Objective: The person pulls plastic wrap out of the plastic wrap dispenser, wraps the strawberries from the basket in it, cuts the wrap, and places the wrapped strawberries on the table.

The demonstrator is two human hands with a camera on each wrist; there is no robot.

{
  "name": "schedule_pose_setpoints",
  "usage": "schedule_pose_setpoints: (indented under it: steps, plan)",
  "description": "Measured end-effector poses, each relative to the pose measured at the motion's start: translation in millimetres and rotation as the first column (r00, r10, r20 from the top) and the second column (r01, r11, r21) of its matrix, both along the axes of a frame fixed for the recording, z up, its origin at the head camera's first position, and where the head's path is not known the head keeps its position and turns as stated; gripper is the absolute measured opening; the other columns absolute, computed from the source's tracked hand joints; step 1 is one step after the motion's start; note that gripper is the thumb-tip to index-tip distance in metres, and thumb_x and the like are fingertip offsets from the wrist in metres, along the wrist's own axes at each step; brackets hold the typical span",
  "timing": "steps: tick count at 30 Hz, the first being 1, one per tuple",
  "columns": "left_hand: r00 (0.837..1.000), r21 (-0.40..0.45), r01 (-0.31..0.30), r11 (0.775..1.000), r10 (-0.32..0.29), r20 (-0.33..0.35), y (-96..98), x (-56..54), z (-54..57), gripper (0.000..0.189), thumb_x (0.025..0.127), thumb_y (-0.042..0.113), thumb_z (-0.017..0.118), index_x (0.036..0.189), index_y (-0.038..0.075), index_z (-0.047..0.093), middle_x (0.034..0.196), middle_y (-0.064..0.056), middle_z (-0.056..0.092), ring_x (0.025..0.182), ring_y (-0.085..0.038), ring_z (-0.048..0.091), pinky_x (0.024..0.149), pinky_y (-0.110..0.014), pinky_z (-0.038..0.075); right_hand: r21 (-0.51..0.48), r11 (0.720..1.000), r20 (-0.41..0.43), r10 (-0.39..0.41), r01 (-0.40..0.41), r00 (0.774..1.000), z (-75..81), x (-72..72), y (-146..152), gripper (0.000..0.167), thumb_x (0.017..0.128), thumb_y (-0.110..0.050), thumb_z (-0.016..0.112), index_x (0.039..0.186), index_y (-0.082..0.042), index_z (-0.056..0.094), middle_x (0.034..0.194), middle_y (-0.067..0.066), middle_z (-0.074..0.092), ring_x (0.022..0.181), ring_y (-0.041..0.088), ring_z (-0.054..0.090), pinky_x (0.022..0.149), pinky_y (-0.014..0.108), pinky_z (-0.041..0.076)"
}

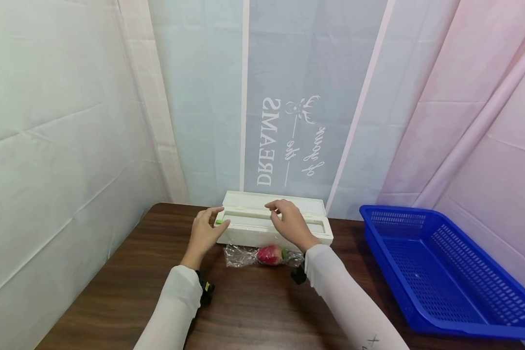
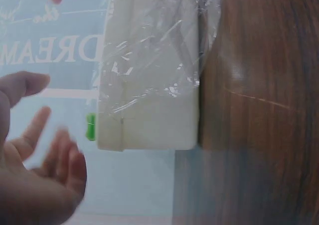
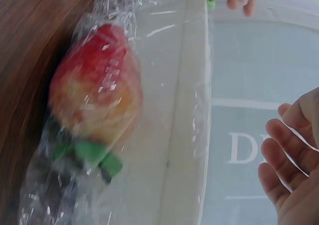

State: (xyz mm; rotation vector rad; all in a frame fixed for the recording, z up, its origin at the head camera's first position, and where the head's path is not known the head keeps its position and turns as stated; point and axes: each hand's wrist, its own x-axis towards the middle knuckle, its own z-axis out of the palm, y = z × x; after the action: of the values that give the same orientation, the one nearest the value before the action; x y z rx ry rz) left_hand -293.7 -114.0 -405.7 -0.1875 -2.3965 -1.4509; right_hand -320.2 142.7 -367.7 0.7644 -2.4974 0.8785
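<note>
A long white cling film dispenser [image 1: 255,237] lies on the table with its lid [image 1: 234,199] raised at the back. Clear film [image 2: 159,50] hangs over its front. In front of it, a red and yellow fruit [image 3: 94,85] with green leaves at one end is wrapped in the film. Just at the dispenser's left end is my left hand [image 1: 204,235], thumb and fingers apart, near a small green slider [image 2: 90,126]. My right hand [image 1: 290,224] hovers over the dispenser's middle, its fingers loosely bent. Neither hand visibly holds anything.
A blue plastic basket [image 1: 413,291] stands at the right on the brown wooden table [image 1: 127,277]. A cloth backdrop [image 1: 201,97] with lettering hangs close behind the dispenser, and pale cloth walls [image 1: 61,121] close in both sides.
</note>
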Motion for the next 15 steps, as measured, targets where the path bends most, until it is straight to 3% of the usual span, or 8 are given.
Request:
schedule_pose_setpoints:
  steps: [2,5,10,15]
  plan:
    - [0.998,0.0,0.04,0.999,-0.04,-0.044,2.0,2.0,2.0,0.041,0.092,0.02,0.075,0.13,0.006,0.064,0.124,-0.016,0.059,0.105,-0.031,0.057,0.086,-0.044,0.05,-0.006,1.0,-0.026,-0.011,0.011,1.0,-0.8,3.2,6,0.025,0.099,-0.004,0.055,0.117,-0.008,0.07,0.111,0.007,0.069,0.098,0.021,0.062,0.085,0.039,0.052]
    - [0.982,-0.027,0.164,0.986,-0.165,-0.087,6.5,5.2,5.3,0.035,0.092,0.015,0.075,0.124,0.006,0.066,0.115,-0.012,0.067,0.098,-0.024,0.064,0.084,-0.04,0.054,-0.029,0.999,-0.061,-0.018,0.016,0.998,-1.9,10.0,15,0.023,0.099,-0.004,0.055,0.115,-0.009,0.07,0.109,0.005,0.068,0.094,0.019,0.062,0.083,0.039,0.052]
    - [0.922,-0.145,0.363,0.92,-0.377,-0.085,15.7,11.0,9.0,0.029,0.092,0.009,0.074,0.12,0.003,0.068,0.106,-0.012,0.07,0.094,-0.021,0.066,0.082,-0.039,0.056,-0.026,1.0,-0.088,-0.009,0.007,0.996,-4.5,23.8,28,0.019,0.099,-0.007,0.057,0.113,-0.009,0.07,0.105,0.002,0.067,0.09,0.014,0.061,0.082,0.038,0.053]
    - [0.876,-0.2,0.464,0.863,-0.48,-0.038,24.3,14.9,10.1,0.026,0.095,0.008,0.069,0.12,0.001,0.067,0.109,-0.016,0.069,0.099,-0.026,0.065,0.085,-0.044,0.054,0.003,1.0,-0.139,0.027,-0.027,0.99,-10.0,35.5,36,0.016,0.097,-0.008,0.061,0.11,-0.009,0.07,0.102,0.0,0.067,0.089,0.012,0.063,0.08,0.038,0.055]
